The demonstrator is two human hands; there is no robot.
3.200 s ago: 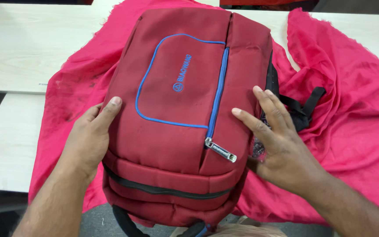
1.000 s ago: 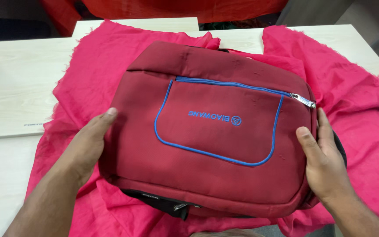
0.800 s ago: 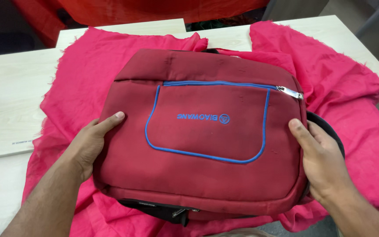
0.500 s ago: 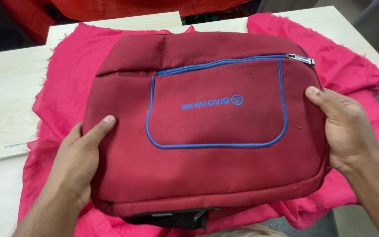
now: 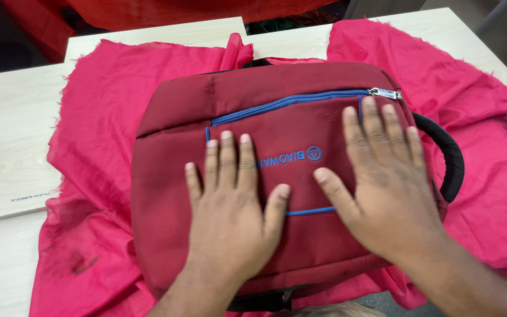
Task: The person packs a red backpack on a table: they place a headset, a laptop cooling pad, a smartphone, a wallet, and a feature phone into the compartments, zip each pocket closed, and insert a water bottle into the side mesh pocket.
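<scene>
A dark red backpack (image 5: 171,176) with blue piping and a blue zip lies flat on a bright pink cloth (image 5: 107,100), its front pocket facing up. My left hand (image 5: 230,205) lies palm down on the pocket's left half, fingers spread. Flat on the right half rests my right hand (image 5: 382,176), its fingertips near the silver zip pull (image 5: 385,93). Neither hand grips anything. A black padded handle (image 5: 450,158) curves out at the bag's right side.
The cloth covers pale wooden tables (image 5: 7,135) with a seam between two tops at the left. Red fabric (image 5: 165,12) lies beyond the far table edge. A black strap end (image 5: 259,299) pokes out under the bag's near edge.
Both hands have left the bag's sides and come to lie flat on its front. Before that the bag was turned from upright to sideways and set down on the cloth.
</scene>
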